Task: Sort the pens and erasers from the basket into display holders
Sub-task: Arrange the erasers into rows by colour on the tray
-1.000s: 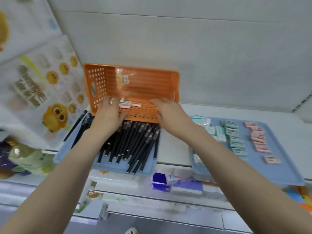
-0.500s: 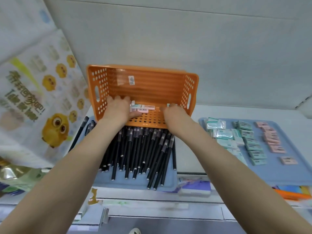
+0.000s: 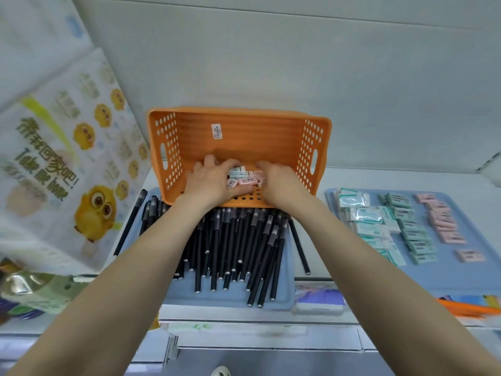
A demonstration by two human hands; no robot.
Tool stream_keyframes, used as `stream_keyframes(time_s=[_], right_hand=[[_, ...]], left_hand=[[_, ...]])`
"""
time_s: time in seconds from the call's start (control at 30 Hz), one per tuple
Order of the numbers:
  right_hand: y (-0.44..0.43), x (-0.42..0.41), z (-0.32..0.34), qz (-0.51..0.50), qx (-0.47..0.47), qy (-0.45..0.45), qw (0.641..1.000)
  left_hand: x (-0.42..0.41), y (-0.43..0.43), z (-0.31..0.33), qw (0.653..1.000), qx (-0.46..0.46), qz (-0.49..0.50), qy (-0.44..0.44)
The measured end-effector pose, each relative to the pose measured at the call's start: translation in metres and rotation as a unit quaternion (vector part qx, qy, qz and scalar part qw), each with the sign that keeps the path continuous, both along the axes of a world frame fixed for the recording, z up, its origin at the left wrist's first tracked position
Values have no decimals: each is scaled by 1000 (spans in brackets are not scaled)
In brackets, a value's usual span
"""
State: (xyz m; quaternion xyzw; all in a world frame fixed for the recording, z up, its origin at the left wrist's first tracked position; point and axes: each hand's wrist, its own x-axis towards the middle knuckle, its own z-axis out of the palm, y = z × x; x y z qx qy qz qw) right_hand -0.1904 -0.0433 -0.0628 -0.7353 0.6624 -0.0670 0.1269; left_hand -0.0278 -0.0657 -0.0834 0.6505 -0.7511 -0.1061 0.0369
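Several yellow owls are printed on the white package (image 3: 67,164) at the far left, just beside the left blue tray (image 3: 282,302). On that tray lies a heap of black pens (image 3: 238,245), roughly side by side, with one pen (image 3: 299,242) apart at the tray's right edge. The orange basket (image 3: 244,142) is tipped on its side with its open mouth toward the camera; its lower perforated wall rests over the far ends of the pens, and a small barcode sticker (image 3: 217,131) shows on its upturned bottom. The left hand (image 3: 210,183) reaches inside, fingers spread and lying on a small cluster of loose erasers (image 3: 245,179), pink and teal-white, on the lower wall. The right hand (image 3: 279,183) is at the cluster's other side, fingers bent in toward it; whether it pinches an eraser cannot be told. Well to the right, the right blue tray (image 3: 461,278) carries teal erasers (image 3: 414,234) in rows, then a column of pink erasers (image 3: 444,223), with a lone pink eraser (image 3: 469,255) nearer the camera
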Motion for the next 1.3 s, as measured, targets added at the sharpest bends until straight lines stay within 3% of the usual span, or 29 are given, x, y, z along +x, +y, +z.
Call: stream_keyframes(time_s=[0.37, 0.6, 0.77, 0.87, 1.13, 1.3], right_hand=[[2, -17, 8, 12, 5, -68, 998], [-5, -16, -9, 2, -61, -82, 995], [0, -17, -9, -15, -123, -126, 984], [10, -20, 0, -14, -164, -160, 973], [42, -47, 19, -18, -167, -325, 931], [64, -69, 27, -10, -209, -366, 907]], left_hand=[[-5, -8, 1, 997, -72, -30, -13], [-14, -11, 4, 993, -99, -58, -3], [-9, -10, 6, 975, -184, -126, 19], [-5, -12, 10, 971, -209, -107, 35], [-12, 0, 34, 937, -270, -2, 223], [-39, 38, 51, 926, -149, -28, 346]])
